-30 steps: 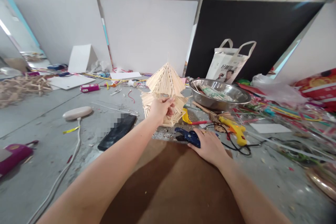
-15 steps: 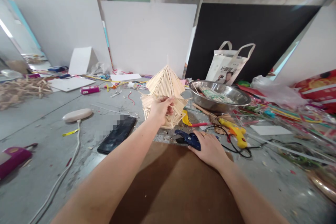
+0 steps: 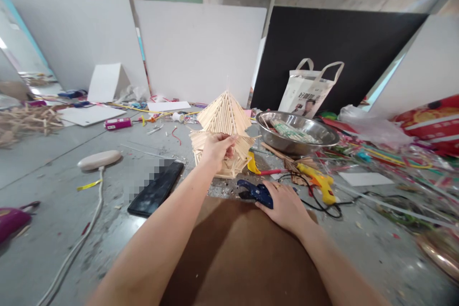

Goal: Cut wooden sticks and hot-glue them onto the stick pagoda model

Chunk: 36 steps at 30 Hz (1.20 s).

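Observation:
A small tower built of pale wooden sticks (image 3: 225,115), with a pointed roof, stands on the grey floor in front of me. My left hand (image 3: 215,149) is closed on its lower tier, fingers pinching the sticks. My right hand (image 3: 285,203) rests on the floor at the edge of a brown board (image 3: 233,253), its fingers laid over the handles of blue cutters (image 3: 254,191). A yellow glue gun (image 3: 319,182) with a black cord lies just right of that hand.
A black phone (image 3: 156,188) lies left of my arm. A steel bowl (image 3: 297,130) holding sticks sits behind right, with a white tote bag (image 3: 308,88) beyond. Coloured clutter fills the right side. White and black boards lean against the back wall. A white cable (image 3: 86,220) runs across the left.
Both hands stay where they were on the stick tower and the cutters. Only the view has shifted slightly.

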### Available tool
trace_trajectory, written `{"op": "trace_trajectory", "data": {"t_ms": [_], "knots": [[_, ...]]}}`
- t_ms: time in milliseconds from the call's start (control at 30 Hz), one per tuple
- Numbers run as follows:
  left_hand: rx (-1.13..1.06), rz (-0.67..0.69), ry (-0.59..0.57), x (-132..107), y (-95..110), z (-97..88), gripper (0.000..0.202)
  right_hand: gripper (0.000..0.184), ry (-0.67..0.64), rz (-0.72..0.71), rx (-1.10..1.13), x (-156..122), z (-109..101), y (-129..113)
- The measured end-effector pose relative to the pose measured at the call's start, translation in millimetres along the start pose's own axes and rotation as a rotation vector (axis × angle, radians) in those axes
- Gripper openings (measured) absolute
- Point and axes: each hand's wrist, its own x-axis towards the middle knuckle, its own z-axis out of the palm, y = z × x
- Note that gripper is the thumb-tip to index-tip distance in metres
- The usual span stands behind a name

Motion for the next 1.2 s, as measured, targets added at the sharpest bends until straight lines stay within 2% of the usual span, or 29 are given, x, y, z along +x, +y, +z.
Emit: {"op": "trace_trajectory", "data": {"t_ms": [133, 500, 967, 1200], "knots": [[-0.015, -0.002, -0.009, -1.2, -0.6, 1.0, 0.025, 0.052, -0.002, 0.0, 0.008, -0.1, 0.7, 0.2], [-0.139, -0.014, 0.074, -6.2, 0.4, 7.9, 0.024, 0.05, -0.009, 0.004, 0.022, 0.3, 0.0, -0.5], [-0.14, -0.049, 0.076, -6.0, 2.4, 8.0, 0.025, 0.052, 0.001, 0.006, 0.042, 0.6, 3.4, 1.5], [-0.122, -0.037, 0.064, -5.1, 2.8, 7.6, 0.024, 0.061, -0.012, -0.009, 0.036, 1.5, 5.7, 4.4]]}}
